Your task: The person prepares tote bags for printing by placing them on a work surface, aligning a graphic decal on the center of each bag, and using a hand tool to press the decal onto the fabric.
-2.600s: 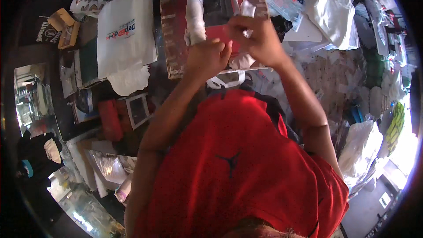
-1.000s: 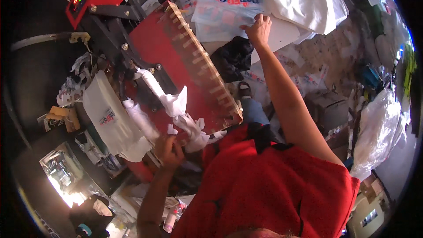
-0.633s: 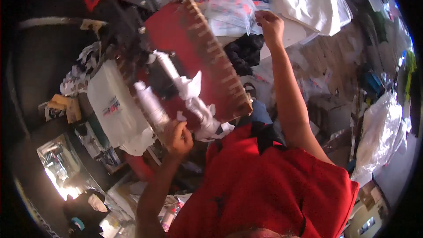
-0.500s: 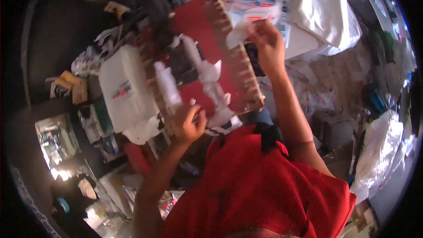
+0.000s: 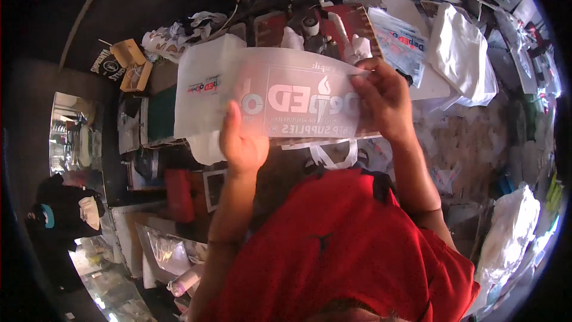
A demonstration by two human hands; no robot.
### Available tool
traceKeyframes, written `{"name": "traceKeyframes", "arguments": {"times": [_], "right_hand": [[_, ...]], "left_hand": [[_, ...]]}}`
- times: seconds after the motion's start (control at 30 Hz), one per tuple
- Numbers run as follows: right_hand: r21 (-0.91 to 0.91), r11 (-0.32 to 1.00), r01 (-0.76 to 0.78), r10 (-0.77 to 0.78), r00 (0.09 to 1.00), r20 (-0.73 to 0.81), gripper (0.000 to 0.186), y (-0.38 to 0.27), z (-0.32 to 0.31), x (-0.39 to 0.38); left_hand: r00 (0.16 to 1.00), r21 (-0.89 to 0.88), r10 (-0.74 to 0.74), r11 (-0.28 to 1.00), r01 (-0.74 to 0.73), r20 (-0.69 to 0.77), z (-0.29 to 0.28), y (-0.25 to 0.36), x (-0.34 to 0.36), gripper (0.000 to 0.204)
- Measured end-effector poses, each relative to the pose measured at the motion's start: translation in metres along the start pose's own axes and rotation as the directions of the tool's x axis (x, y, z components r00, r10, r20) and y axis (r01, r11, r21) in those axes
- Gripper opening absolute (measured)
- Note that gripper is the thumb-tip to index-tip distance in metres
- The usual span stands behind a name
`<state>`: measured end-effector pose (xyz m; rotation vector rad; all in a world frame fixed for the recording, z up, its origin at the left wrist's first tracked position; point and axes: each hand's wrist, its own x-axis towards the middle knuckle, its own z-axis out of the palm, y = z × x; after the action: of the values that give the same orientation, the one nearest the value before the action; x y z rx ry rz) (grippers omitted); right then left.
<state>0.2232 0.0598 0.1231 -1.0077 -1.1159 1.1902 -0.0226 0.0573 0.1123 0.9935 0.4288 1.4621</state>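
Observation:
Both hands hold up a translucent sheet with mirrored printed lettering (image 5: pixel 298 92): my left hand (image 5: pixel 244 140) at its left end, thumb in front, my right hand (image 5: pixel 384 101) pinching its upper right part. Behind the sheet is a red press platen (image 5: pixel 351 12) with taped edges, partly hidden, carrying white cloth-wrapped parts (image 5: pixel 361 49) and black metal fittings (image 5: pixel 311 25). A flat white bag (image 5: pixel 196 71) with a small printed logo lies just left of the sheet.
Printed clear sheets (image 5: pixel 396 48) and white fabric bags (image 5: pixel 459 50) lie at right. A small open cardboard box (image 5: pixel 131 59), a red object (image 5: pixel 179 195) and a mirror (image 5: pixel 74 131) are at left. Crumpled plastic (image 5: pixel 506 244) stands at lower right.
My right hand took a sheet from the pile at right and brought it over the press. My left hand rose and now holds the sheet too. The view has swung round to face the press.

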Motion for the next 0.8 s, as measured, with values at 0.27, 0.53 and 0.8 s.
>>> {"name": "traceKeyframes", "arguments": {"times": [0.27,0.53,0.8], "right_hand": [[0.054,0.993,0.101,-0.093,0.988,-0.121,0.017,-0.032,-0.023,-0.031],[0.207,0.977,-0.050,0.056,0.998,-0.023,0.018,-0.037,-0.055,-0.059],[0.282,0.959,-0.024,0.027,1.000,-0.007,0.016,-0.014,-0.088,-0.071]], "left_hand": [[0.978,0.272,0.195,0.947,-0.169,-0.072,0.044,0.035,-0.014,0.052],[0.998,0.150,0.051,0.988,-0.045,-0.042,0.076,0.034,-0.032,0.052],[0.995,0.254,-0.089,0.962,0.098,-0.046,0.086,0.022,-0.041,0.052]]}}
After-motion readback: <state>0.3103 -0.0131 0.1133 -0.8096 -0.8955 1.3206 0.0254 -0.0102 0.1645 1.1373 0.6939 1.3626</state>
